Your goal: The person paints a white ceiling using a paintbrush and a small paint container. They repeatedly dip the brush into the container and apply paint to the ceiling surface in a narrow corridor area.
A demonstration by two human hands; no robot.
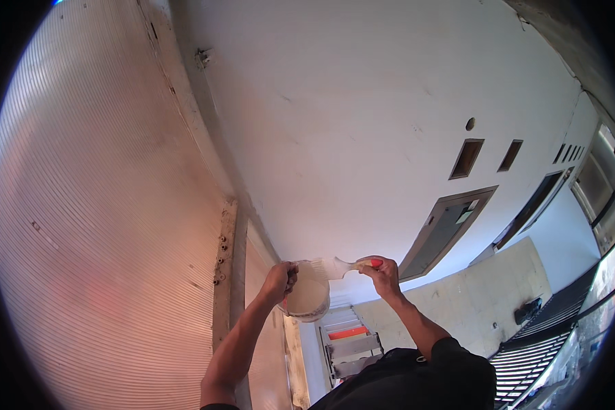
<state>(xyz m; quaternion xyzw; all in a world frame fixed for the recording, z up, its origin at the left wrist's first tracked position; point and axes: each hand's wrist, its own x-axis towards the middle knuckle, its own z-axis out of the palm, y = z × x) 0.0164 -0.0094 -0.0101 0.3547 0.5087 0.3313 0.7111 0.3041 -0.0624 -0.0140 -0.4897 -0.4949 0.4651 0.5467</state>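
Observation:
A round bucket (pixel 305 302) of cream-coloured paint hangs from my left hand (pixel 279 281), whose fingers are closed at its upper left side, with a bit of red showing below them. My right hand (pixel 384 280) grips a wide paintbrush (pixel 352 265) with a red-tipped handle, held level. The brush's pale bristles are over the back rim of the bucket, at its right; whether they touch the paint I cannot tell.
Translucent corrugated panels (pixel 99 205) and a bolted beam (pixel 225 266) fill the left. The white wall (pixel 342 116) has small openings and a framed door (pixel 444 229). Below are a tiled floor (pixel 451 311), a black railing (pixel 547 348), a dark object (pixel 526 312) and a metal structure (pixel 348 352), perhaps a ladder.

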